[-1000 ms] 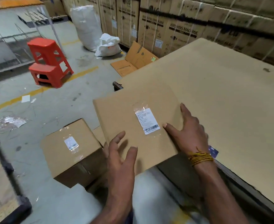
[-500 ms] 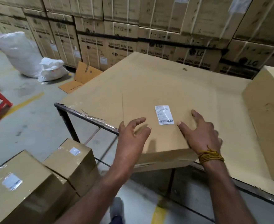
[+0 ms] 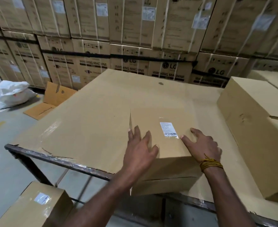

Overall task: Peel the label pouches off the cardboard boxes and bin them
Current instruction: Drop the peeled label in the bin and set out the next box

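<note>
**Box set on the bench, label pouch not yet peeled**

The plain brown cardboard box (image 3: 161, 133) now lies on the cardboard-covered metal-framed bench (image 3: 89, 112), at 6 o'clock of its top, near the front edge. The clear plastic label pouch with its white barcode slip (image 3: 168, 129) is still stuck flat on the box top. I judge the peeling has not begun here, and no bin is visible.

The left hand (image 3: 140, 151) lies over the box's 9 o'clock side with fingers spread and straight, gripping nothing. The right hand (image 3: 203, 145) rests flat at 3 o'clock of the pouch, fingers also spread, thumb tip just beside the pouch corner.

Another brown box with a white label under clear film (image 3: 41, 198) waits on the floor at 7 o'clock, so more work is left.

Compared with one second ago, the box was then carried over the floor; it is now pushed fully onto the bench, and the view has turned toward the stacked washing machine cartons (image 3: 135, 46).
</note>
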`<move>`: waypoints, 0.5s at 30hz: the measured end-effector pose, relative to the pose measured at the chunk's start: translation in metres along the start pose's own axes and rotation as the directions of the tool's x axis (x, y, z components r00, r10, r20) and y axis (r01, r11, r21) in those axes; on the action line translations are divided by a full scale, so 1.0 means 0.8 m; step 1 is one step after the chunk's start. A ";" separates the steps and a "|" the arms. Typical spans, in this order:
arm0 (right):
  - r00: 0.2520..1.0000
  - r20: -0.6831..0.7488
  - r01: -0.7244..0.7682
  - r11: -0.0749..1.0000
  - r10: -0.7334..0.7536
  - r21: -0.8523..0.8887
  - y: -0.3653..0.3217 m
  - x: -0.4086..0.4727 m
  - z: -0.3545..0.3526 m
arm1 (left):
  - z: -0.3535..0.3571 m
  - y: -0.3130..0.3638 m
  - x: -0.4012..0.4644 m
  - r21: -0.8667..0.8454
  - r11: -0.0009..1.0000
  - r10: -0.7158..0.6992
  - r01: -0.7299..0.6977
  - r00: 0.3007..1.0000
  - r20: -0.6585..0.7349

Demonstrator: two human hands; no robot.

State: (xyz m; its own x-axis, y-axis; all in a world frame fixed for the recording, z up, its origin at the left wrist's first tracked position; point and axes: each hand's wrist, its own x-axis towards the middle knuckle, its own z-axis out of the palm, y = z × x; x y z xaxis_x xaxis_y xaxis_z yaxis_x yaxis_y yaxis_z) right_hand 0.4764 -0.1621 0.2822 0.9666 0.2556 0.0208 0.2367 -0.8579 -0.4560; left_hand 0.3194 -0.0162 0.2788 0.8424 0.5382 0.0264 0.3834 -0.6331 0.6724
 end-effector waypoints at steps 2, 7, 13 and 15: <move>1.000 0.000 0.004 1.000 -0.004 -0.009 -0.002 0.028 0.003 | 0.000 -0.001 0.029 0.092 0.995 0.038 -0.041 0.999 0.036; 0.997 -0.050 0.066 0.998 -0.067 -0.009 -0.019 0.079 0.013 | -0.003 -0.002 0.095 0.156 0.981 0.103 -0.113 0.992 0.070; 0.935 -0.107 0.355 0.906 -0.339 0.232 -0.046 0.108 0.027 | -0.011 -0.010 0.174 0.084 0.980 0.179 -0.181 0.983 0.040; 0.914 -0.044 0.402 0.888 -0.403 0.224 -0.056 0.118 0.027 | -0.011 -0.014 0.209 0.101 0.978 0.176 -0.182 0.982 0.066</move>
State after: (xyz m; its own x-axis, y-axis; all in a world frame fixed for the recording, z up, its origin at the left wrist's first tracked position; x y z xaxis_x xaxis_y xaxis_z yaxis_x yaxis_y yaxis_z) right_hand 0.5546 -0.0898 0.2853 0.7923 0.5602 0.2417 0.5768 -0.5587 -0.5959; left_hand 0.4527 0.0856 0.2823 0.9197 0.3806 0.0959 0.2599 -0.7735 0.5781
